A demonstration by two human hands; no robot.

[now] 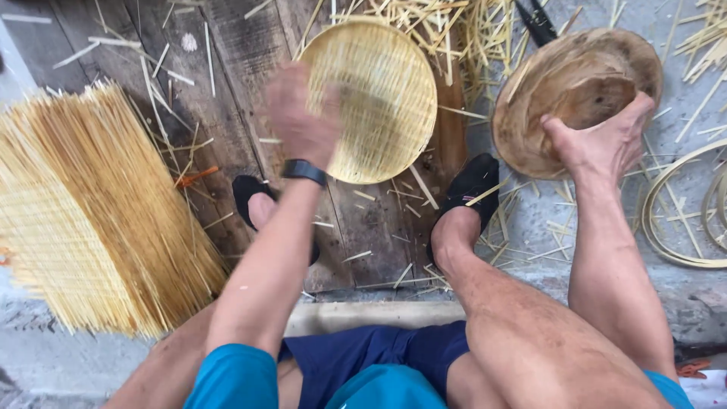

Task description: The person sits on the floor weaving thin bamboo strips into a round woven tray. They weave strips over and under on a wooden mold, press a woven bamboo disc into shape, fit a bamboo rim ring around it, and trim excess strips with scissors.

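Your left hand [299, 113], blurred, grips the rim of the round woven bamboo tray [379, 98], tipping it up off the wooden planks [227, 68]. Your right hand [602, 140] curls over the edge of the wooden bowl mould [575, 91], steadying it on the concrete.

**Materials and finishes: bamboo, wood, concrete**

The round pale-yellow woven bamboo tray [379, 98] is made of fine matt strips, closely ribbed. The round brown wooden bowl-shaped mould [579, 95] is rough, worn and dull. The large flat mat of thin yellow bamboo splints [83, 212] is dry and fibrous. Dark weathered wooden planks [219, 68] are cracked and matt. The grey concrete floor [681, 295] is coarse. Pale bamboo hoops [666, 227] are smooth. A black wristband [304, 171] looks like matt plastic.
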